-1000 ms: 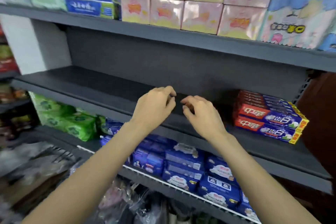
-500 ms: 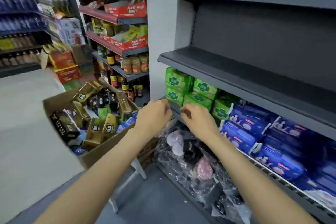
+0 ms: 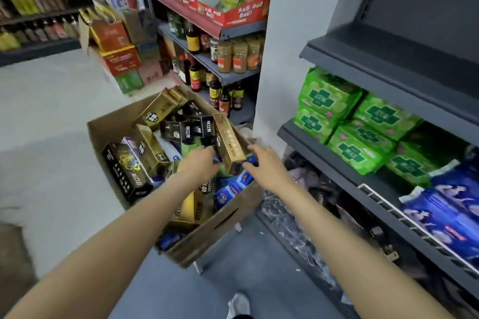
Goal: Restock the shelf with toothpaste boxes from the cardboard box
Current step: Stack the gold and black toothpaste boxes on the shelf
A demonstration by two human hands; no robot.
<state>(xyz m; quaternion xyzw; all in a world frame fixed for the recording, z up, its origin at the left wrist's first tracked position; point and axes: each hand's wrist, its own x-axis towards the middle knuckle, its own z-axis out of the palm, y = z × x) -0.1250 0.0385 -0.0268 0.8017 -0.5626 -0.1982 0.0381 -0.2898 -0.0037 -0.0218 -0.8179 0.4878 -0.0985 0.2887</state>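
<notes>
An open cardboard box (image 3: 220, 228) stands low in the aisle, filled with several gold, black and blue toothpaste boxes lying at all angles. One gold toothpaste box (image 3: 228, 142) leans upright near the box's right side. My left hand (image 3: 199, 163) is just left of its lower end and my right hand (image 3: 261, 163) just right of it. Both have their fingers apart, and neither visibly grips the gold box. The bare grey shelf (image 3: 388, 65) is at the upper right.
Green soft packs (image 3: 337, 111) and blue packs (image 3: 453, 202) fill the shelves under the grey one. Sauce bottles and jars (image 3: 233, 57) line a shelf unit behind the box. Stacked red cartons (image 3: 119, 59) stand at the back left. Plastic-wrapped goods (image 3: 311, 189) lie low on the right.
My view has swung left and down from the bare shelf to the cardboard box. Both hands have come down from the shelf edge into the box, beside the gold toothpaste box.
</notes>
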